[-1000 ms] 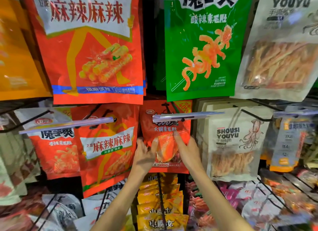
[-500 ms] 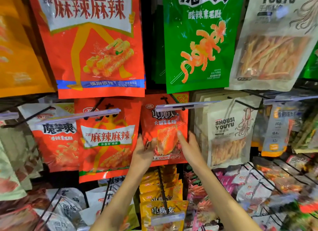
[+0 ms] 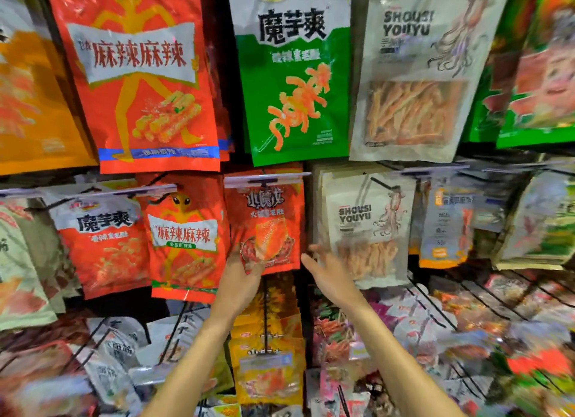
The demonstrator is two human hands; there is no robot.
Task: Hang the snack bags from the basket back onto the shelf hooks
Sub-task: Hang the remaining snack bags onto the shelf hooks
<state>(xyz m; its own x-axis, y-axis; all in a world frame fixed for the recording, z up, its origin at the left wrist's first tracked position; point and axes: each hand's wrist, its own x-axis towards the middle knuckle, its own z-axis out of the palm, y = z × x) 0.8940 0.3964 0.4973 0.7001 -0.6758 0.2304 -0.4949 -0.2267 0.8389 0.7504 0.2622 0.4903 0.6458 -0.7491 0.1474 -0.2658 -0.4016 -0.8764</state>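
along the top row hung the biggest packs: an orange-red bag (image 3: 133,74) with a yellow figure, a green bag (image 3: 295,83) beside it, and a pale squid bag (image 3: 413,68) to the right. in the row below, smaller ones hung side by side: a white-topped red bag (image 3: 102,239), a small orange-red bag (image 3: 183,242), the red snack bag (image 3: 267,223) in the middle, and a small squid bag (image 3: 367,227) just to its right. the red snack bag hung upright at its hook (image 3: 264,184), under a clear price strip (image 3: 267,179), with yellow bags (image 3: 267,370) stacked on a peg beneath it. the left hand (image 3: 239,279) touched the bag's lower left corner from below; blur hid whether its fingers pinched the corner or only rested there. the right hand (image 3: 329,273) was off the bag, just beside its lower right edge, fingers spread and loose, holding nothing.
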